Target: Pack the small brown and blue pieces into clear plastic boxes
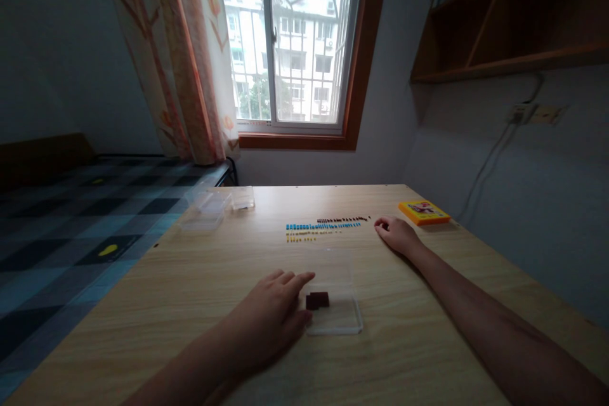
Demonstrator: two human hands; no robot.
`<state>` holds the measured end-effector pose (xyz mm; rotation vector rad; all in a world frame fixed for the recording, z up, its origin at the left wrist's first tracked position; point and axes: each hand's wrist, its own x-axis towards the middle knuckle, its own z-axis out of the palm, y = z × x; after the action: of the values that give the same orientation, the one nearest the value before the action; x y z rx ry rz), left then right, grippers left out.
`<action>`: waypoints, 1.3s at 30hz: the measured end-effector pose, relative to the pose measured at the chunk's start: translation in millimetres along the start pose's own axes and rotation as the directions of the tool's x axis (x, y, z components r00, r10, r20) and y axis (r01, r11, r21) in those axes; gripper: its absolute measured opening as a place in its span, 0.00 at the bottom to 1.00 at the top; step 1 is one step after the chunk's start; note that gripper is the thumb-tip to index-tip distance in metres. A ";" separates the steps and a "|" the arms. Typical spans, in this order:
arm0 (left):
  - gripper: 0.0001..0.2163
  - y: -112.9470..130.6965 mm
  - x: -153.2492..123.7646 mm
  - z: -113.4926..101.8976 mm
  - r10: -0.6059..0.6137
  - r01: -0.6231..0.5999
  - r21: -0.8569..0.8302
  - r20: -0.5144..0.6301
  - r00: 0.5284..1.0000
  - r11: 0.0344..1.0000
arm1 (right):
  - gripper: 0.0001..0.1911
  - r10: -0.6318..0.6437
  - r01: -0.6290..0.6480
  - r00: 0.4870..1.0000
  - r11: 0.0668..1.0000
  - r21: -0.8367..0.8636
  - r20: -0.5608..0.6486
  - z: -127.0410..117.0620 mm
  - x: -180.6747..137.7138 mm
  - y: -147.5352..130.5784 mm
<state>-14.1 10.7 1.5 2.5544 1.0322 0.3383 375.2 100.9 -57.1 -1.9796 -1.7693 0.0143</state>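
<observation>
dark brown block (318, 300) sits in clear tray (340, 325), near middle of bench (190, 304). my left hand (271, 317) lies open, fingers at the tray's left edge, gripping nothing. right hand (397, 235) rests farther out beside rows of small pieces (323, 226); can't tell if it's pinching. yellow box (423, 212) just beyond.

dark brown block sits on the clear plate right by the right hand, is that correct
Not quite: the head view shows the dark brown block on the clear plate by the left hand, not the right. The right hand rests farther off, near the rows of small bricks.
</observation>
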 end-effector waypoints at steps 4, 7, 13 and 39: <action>0.26 -1.2 1.3 1.1 0.006 -0.006 0.017 0.011 1.000 1.000 | 0.08 0.001 -0.001 1.000 1.000 0.002 0.001 0.3 -0.3 0.4; 0.27 -2.2 0.7 2.0 0.000 0.000 0.020 0.005 1.000 1.000 | 0.08 0.002 -0.002 1.000 1.000 0.003 -0.001 -0.5 -0.7 -0.3; 0.27 -1.2 -1.4 1.3 -0.009 0.009 0.017 0.013 1.000 1.000 | 0.08 0.000 0.000 1.000 1.000 0.005 0.001 -0.9 -0.6 -0.7; 0.26 -2.0 0.3 1.6 0.001 -0.001 0.006 0.000 1.000 1.000 | 0.07 0.007 -0.007 1.000 1.000 0.015 -0.002 1.5 0.9 1.0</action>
<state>-14.6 11.9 -0.7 2.5606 1.0335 0.3359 375.8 102.2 -58.5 -1.9748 -1.7558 0.0274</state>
